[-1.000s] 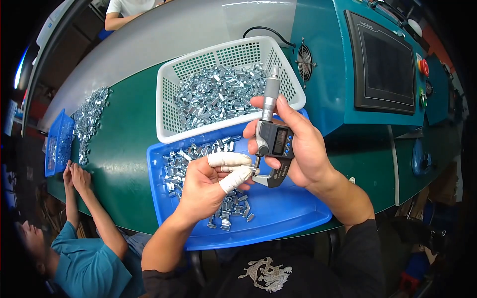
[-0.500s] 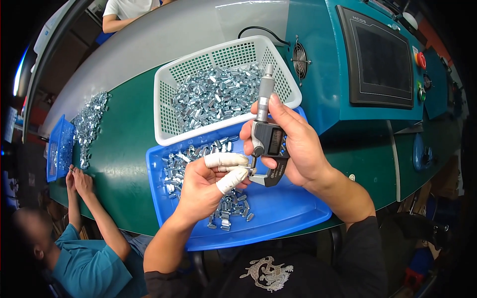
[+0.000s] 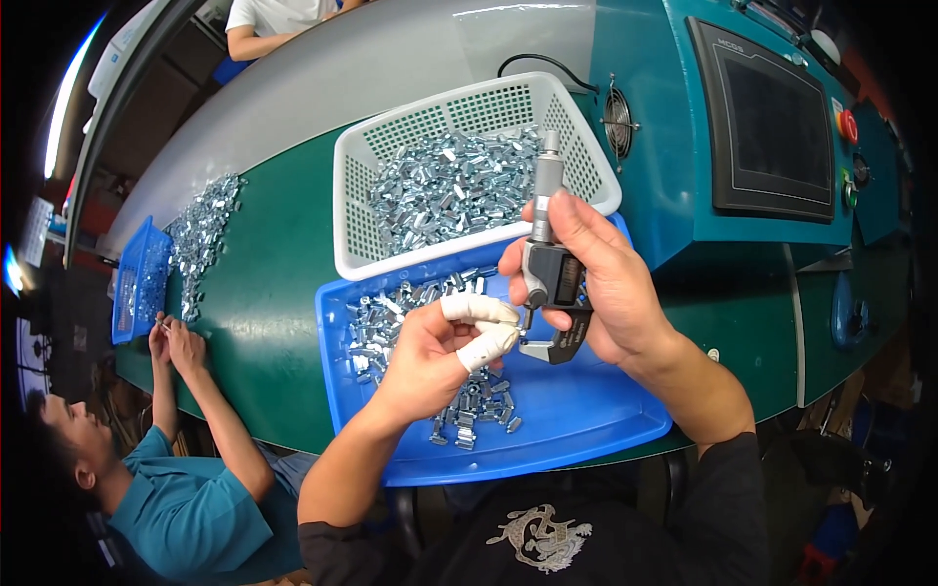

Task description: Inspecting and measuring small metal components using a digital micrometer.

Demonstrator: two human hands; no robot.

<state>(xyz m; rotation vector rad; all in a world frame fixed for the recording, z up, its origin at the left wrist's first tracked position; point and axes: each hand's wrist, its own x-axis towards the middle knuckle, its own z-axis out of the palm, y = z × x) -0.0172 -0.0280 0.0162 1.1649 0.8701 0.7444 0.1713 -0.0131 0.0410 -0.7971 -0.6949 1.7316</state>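
Observation:
My right hand (image 3: pixel 625 293) is wrapped round a digital micrometer (image 3: pixel 543 262), its thimble pointing up and its curved frame down. White coverings sheathe the thumb and forefinger of my left hand (image 3: pixel 425 356), which pinch a small metal piece (image 3: pixel 523 335) at the micrometer's jaws. Most of that piece is hidden by the fingertips, and I cannot tell whether both jaws touch it. Below my hands, the blue tray (image 3: pixel 596 439) holds a scatter of small silvery metal parts (image 3: pixel 474 410), mainly on its left side.
A white plastic basket (image 3: pixel 354 220) full of similar parts stands behind the tray. At the right is a teal machine with a dark screen (image 3: pixel 777 127) and a red button (image 3: pixel 847 126). A co-worker (image 3: pixel 186 488) sits at left beside a small blue basket (image 3: pixel 147 283) and a pile of parts (image 3: pixel 203 234).
The whole scene has shifted to the right in the view. My hands keep nearly the same pose round the micrometer and the small piece. The co-worker's head has tilted up.

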